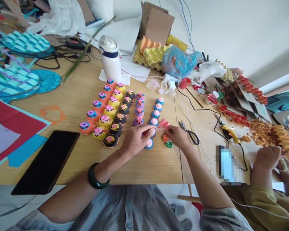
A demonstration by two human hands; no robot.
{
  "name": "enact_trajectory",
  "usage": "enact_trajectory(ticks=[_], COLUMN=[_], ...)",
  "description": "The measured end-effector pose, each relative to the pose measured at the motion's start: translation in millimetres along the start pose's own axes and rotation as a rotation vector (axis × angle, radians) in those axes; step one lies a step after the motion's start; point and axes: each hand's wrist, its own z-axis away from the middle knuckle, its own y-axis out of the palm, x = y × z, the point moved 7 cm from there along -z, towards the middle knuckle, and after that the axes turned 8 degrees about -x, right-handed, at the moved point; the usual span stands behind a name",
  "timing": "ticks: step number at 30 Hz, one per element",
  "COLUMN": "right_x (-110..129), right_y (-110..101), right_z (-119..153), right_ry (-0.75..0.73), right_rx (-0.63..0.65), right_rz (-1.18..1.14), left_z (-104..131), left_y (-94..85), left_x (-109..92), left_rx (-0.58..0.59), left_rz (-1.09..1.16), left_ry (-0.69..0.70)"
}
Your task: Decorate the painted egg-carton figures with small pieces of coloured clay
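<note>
My left hand point(136, 139), a dark green bangle on its wrist, reaches over the row of blue domes with pink tops point(156, 114). Its thumb and fingers are pinched together, and what they hold is too small to make out. Close by on the right, my right hand point(177, 136) has its fingers closed on a small clear packet with pink stuff in it point(164, 123). Just below lies an orange and green packet point(168, 142). Left of the hands stand rows of painted domes: purple point(139, 112), black point(120, 119), yellow point(109, 110) and orange point(93, 115).
Black-handled scissors point(189, 132) lie right of my right hand. A black phone point(48, 160) is at the front left, a white flask point(110, 61) behind the rows. A yellow glue gun point(230, 133) and a co-worker's hands point(267, 157) are at the right. Cables cross the table.
</note>
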Motion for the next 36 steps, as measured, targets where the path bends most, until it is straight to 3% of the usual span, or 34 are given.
enact_trajectory(ticks=[4, 9, 14, 17, 20, 22, 24, 29, 36], right_x=[-12, -26, -12, -6, -1, 4, 9, 13, -3], right_y=[-6, -28, -47, -48, -42, -34, -24, 0, 9], right_z=[-8, -30, -45, -52, -64, -72, -77, -60, -41], right_ry=[-0.011, -0.002, -0.097, -0.139, -0.171, -0.204, -0.244, -0.278, -0.22], right_rx=[-0.001, -0.006, 0.189, 0.389, 0.447, 0.385, 0.239, -0.106, -0.341], right_rz=[-0.081, -0.169, -0.342, -0.352, -0.354, -0.364, -0.331, -0.121, -0.028], left_z=[1, 0, 2, 4, 5, 5, 6, 8, 10], left_y=[-2.4, -10.0, -14.9, -15.1, -14.4, -14.9, -15.4, -14.9, -9.7], left_x=[3, 8, 10, 15, 20, 20, 20, 18, 15], left_rx=[-0.018, -0.078, -0.138, -0.156, -0.154, -0.16, -0.161, -0.157, -0.121], left_rz=[0.036, 0.069, 0.096, 0.11, 0.11, 0.113, 0.12, 0.139, 0.12], left_ry=[0.009, 0.031, 0.085, 0.099, 0.087, 0.087, 0.084, 0.103, 0.134])
